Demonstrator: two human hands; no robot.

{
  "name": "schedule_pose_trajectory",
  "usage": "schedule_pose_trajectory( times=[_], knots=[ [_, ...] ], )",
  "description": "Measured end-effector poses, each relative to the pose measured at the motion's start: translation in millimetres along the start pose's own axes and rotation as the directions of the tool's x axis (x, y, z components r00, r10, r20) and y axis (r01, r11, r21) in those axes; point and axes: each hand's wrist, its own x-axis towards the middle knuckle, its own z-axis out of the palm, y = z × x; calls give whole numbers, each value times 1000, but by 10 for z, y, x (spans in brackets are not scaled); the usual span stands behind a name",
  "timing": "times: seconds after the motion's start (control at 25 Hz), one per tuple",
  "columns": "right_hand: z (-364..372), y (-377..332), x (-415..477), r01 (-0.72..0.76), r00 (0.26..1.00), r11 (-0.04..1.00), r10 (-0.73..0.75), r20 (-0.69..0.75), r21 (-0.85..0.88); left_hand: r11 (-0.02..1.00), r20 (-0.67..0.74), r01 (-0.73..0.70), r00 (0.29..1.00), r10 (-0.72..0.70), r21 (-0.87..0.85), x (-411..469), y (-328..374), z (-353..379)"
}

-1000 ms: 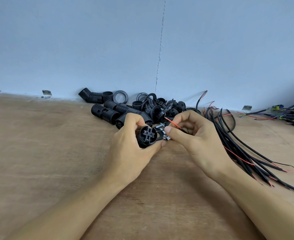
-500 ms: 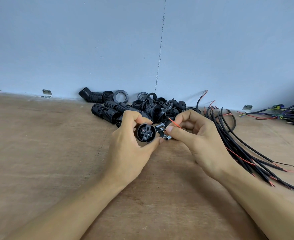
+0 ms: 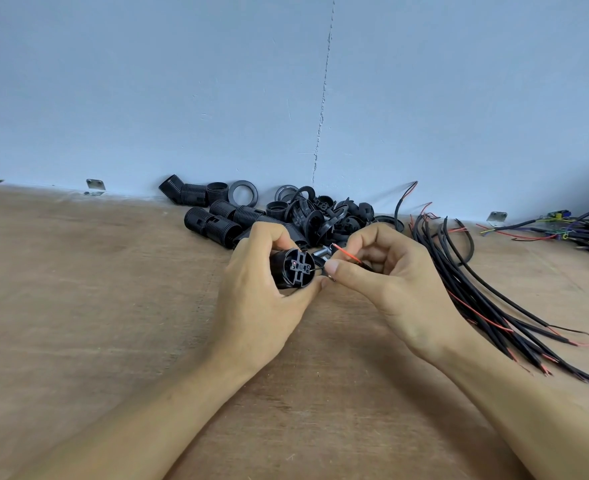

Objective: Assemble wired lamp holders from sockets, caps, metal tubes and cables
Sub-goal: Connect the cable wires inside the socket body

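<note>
My left hand (image 3: 258, 299) grips a black lamp socket (image 3: 293, 268), its terminal end with a cross-shaped divider turned toward me. My right hand (image 3: 386, 282) pinches a cable (image 3: 346, 253) with thumb and forefinger right beside the socket. A thin black lead runs from that pinch to the socket's terminal face, and a red lead sticks up between the fingers. A small metal tube (image 3: 321, 252) lies just behind the socket, partly hidden by my hands.
A pile of black sockets, caps and rings (image 3: 286, 216) lies against the blue wall behind my hands. A bundle of black and red cables (image 3: 487, 296) fans out on the wooden table (image 3: 95, 306) to the right. More coloured wires (image 3: 570, 230) sit far right.
The socket has turned so its terminal face looks more at me, and my right hand has brought the black lead up against that face. Both hands stay in place.
</note>
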Motion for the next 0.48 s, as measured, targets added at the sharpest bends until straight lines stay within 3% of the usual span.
schedule_pose_trajectory(
  times=[0.48],
  knots=[
    [38, 3, -30, 36, 997, 991, -45, -64, -126, 996, -4, -35, 999, 35, 76, 3, 37, -22]
  ],
)
